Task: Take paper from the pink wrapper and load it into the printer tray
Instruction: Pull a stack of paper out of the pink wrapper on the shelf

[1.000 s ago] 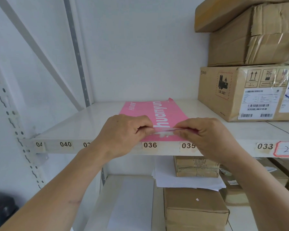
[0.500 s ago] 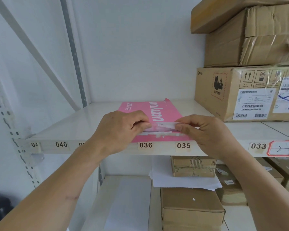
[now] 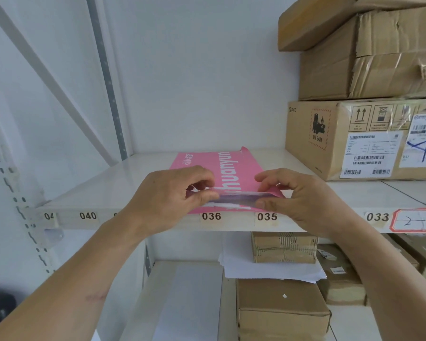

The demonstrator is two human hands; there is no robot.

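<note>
White metal shelf (image 3: 89, 188), front lip labelled 040, 036, 035, 033 left to right. Left hand (image 3: 167, 195) at the near edge, above the gap between 040 and 036; its fingers (image 3: 202, 179) and thumb pinched together on the left end of the wrapper's near flap. Pink wrapper (image 3: 229, 166) lies flat on the shelf, centre, white "huanyun" lettering running near to far, near edge at the shelf lip over labels 036 and 035. Flap lifted a little; a pale strip of paper edge (image 3: 234, 199) shows in the opening between the two hands. Right hand (image 3: 303, 198) above label 035 and to its right, fingers (image 3: 268, 175) and thumb clamped on the right end of the same flap. Far right on the same shelf: cardboard box (image 3: 330, 141) with shipping labels, well apart from the wrapper, more boxes (image 3: 342, 70) stacked on it. Lower shelf, right of centre: loose white sheets (image 3: 268, 271) and small cartons (image 3: 280, 313)
</note>
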